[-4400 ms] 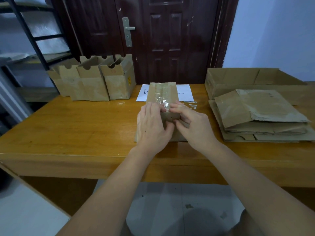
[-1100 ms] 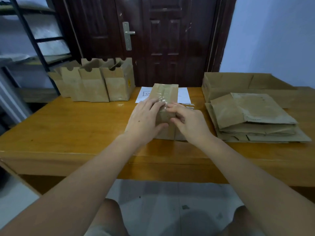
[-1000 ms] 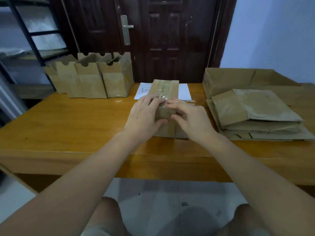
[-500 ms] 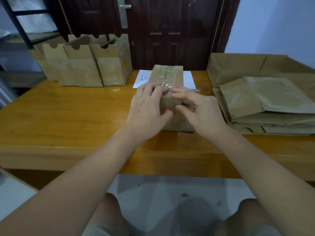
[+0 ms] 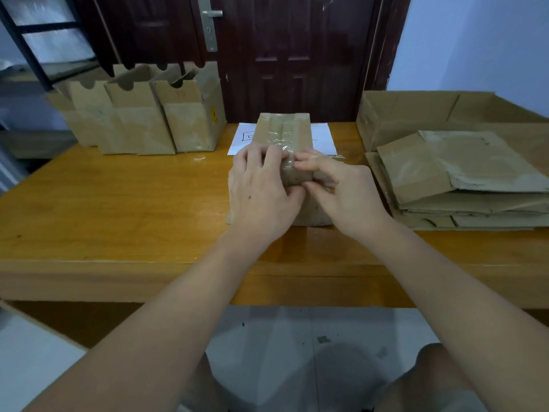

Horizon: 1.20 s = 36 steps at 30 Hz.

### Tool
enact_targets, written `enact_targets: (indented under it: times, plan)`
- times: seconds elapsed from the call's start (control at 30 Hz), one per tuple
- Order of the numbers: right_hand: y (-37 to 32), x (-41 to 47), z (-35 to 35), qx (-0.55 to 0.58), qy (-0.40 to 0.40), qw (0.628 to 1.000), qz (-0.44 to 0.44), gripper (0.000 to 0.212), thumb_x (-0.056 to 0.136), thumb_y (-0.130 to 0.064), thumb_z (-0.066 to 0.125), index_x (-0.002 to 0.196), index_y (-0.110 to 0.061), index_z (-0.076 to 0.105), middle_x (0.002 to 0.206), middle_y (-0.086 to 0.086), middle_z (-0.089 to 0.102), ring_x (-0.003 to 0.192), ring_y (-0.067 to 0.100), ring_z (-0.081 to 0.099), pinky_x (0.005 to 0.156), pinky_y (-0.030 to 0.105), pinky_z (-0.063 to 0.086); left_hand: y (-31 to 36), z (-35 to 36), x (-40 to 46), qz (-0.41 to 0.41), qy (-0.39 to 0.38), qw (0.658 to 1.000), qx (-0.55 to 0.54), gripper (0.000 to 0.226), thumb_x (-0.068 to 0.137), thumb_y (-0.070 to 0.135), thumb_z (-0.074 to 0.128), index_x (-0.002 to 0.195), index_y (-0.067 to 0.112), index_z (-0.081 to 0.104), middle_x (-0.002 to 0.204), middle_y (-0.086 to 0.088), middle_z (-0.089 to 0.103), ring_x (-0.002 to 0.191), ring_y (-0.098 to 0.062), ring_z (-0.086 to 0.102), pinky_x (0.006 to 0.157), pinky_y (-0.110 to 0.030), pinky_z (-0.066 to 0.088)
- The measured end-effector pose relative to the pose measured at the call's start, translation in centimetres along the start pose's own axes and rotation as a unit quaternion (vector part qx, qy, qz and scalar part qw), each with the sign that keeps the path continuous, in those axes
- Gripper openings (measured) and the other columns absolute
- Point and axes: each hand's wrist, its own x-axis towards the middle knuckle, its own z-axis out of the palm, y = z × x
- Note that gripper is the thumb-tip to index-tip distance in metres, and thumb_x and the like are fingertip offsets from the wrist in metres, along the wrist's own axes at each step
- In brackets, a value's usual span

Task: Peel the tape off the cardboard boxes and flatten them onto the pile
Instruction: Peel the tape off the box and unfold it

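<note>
Both hands working one box [image 5: 283, 135], tape [image 5: 282, 141] not off. Left hand [image 5: 261, 185] curling around it, right hand [image 5: 341, 188] pinching at tape. Right of grip: flattened pile [image 5: 463, 185]. Left: four boxes [image 5: 142, 114] waiting.
</note>
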Motion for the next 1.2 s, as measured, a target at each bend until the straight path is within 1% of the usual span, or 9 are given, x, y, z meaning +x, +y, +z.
enact_targets:
  times: [0.1,0.2,0.27,0.4,0.63,0.77,0.93,1.07,1.2]
  plan:
    - [-0.1,0.0,0.0,-0.015,0.003,1.0,-0.004,0.04,0.089,0.002,0.072,0.125,-0.015,0.071,0.138,-0.002,0.064,0.139,0.008,0.048,0.111,0.032,0.047,-0.6,0.0,-0.1,0.017,0.002,1.0,0.003,0.046,0.08,0.03,0.067,0.124,0.021,0.057,0.128,0.001,0.052,0.129,-0.023,0.04,0.101,-0.04,0.039]
    - [-0.1,0.0,-0.1,-0.01,0.002,1.0,-0.015,0.04,0.089,0.003,0.072,0.125,-0.014,0.071,0.136,-0.008,0.062,0.139,0.009,0.048,0.11,0.027,0.046,-1.0,-0.1,-0.2,0.028,-0.009,1.0,-0.001,0.052,0.082,0.046,0.063,0.128,0.023,0.056,0.131,0.004,0.05,0.13,-0.018,0.037,0.101,-0.032,0.031]
    - [-0.1,-0.1,-0.1,-0.014,0.004,1.0,-0.022,0.04,0.089,0.002,0.072,0.125,-0.014,0.07,0.135,-0.011,0.06,0.139,0.009,0.048,0.11,0.025,0.046,-1.2,-0.1,-0.3,0.038,-0.01,0.999,-0.002,0.052,0.083,0.046,0.062,0.13,0.023,0.056,0.133,0.004,0.05,0.132,-0.017,0.037,0.101,-0.031,0.028]
    - [0.1,0.0,0.1,-0.019,0.008,1.0,-0.016,0.04,0.089,0.002,0.072,0.126,-0.014,0.07,0.137,-0.002,0.064,0.139,0.011,0.049,0.109,0.034,0.049,-0.9,0.2,-0.1,0.023,-0.003,1.0,-0.001,0.05,0.083,0.042,0.066,0.127,0.021,0.057,0.132,0.002,0.051,0.13,-0.019,0.037,0.101,-0.035,0.032]
    - [0.2,0.0,0.0,-0.014,-0.003,1.0,0.002,0.042,0.09,-0.001,0.072,0.128,-0.018,0.069,0.14,-0.002,0.062,0.14,0.01,0.047,0.108,0.039,0.05,-0.8,0.4,-0.1,0.017,0.011,1.0,-0.007,0.043,0.083,0.023,0.066,0.125,0.019,0.059,0.129,0.001,0.053,0.13,-0.022,0.04,0.101,-0.04,0.039]
    - [0.2,0.0,-0.1,-0.011,-0.012,1.0,0.001,0.042,0.091,-0.002,0.072,0.129,-0.018,0.069,0.141,-0.001,0.062,0.141,0.012,0.047,0.108,0.041,0.051,-1.5,-0.1,-0.3,0.034,-0.019,0.999,-0.034,0.05,0.086,0.044,0.06,0.132,0.022,0.057,0.138,0.006,0.05,0.137,-0.016,0.035,0.107,-0.034,0.03]
    - [0.2,0.0,-0.1,-0.022,-0.003,1.0,-0.007,0.041,0.089,-0.001,0.073,0.127,-0.017,0.069,0.139,-0.002,0.063,0.139,0.009,0.048,0.108,0.037,0.051,-1.7,-0.1,-0.2,0.05,-0.019,0.998,-0.018,0.047,0.088,0.038,0.064,0.132,0.019,0.058,0.136,0.003,0.053,0.135,-0.019,0.039,0.107,-0.033,0.031]
    - [0.3,0.1,-0.1,-0.027,-0.006,1.0,-0.003,0.041,0.09,-0.003,0.073,0.128,-0.018,0.069,0.14,-0.001,0.062,0.139,0.011,0.048,0.107,0.04,0.052,-1.0,0.0,-0.2,0.033,-0.012,0.999,-0.011,0.049,0.086,0.041,0.056,0.129,0.018,0.059,0.134,0.002,0.054,0.133,-0.02,0.04,0.105,-0.035,0.034]
    - [0.2,0.1,-0.1,-0.031,-0.01,0.999,-0.002,0.041,0.091,-0.005,0.073,0.129,-0.02,0.068,0.14,-0.003,0.062,0.14,0.009,0.047,0.108,0.038,0.05,-1.4,-0.3,-0.3,0.047,-0.018,0.999,-0.008,0.047,0.085,0.018,0.063,0.132,0.016,0.058,0.138,-0.001,0.054,0.136,-0.022,0.04,0.108,-0.042,0.039]
